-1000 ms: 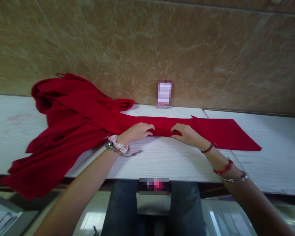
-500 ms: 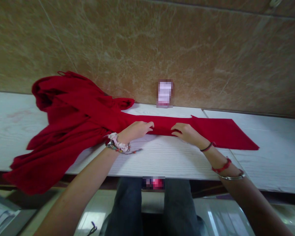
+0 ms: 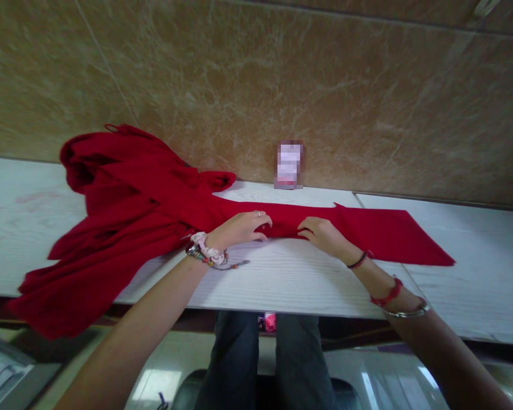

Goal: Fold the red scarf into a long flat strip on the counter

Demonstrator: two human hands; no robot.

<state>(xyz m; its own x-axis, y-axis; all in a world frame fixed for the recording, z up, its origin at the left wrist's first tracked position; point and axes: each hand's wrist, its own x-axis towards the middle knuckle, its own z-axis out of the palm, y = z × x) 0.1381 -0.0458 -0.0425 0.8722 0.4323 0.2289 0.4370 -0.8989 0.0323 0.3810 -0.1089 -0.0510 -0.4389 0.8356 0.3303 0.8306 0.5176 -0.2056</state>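
A red cloth garment lies across the white counter, bunched and folded on the left. A flat, narrow strip of it runs right and widens into a pointed end. My left hand rests at the near edge of the strip, its thumb apart from its curved fingers and red cloth showing in the gap. To its right, my right hand has thumb and fingers drawn together at the same near edge, pinching the cloth. The fingertips are partly hidden against the fabric.
A pixelated phone-like object leans against the brown marbled wall behind the white counter. The garment's lower left part hangs over the counter's front edge. A grey box with papers stands at the lower left.
My left thumb has opened away from its fingers and moved toward the near edge of the cloth. My right hand stays almost in place. The legs below have shifted slightly.
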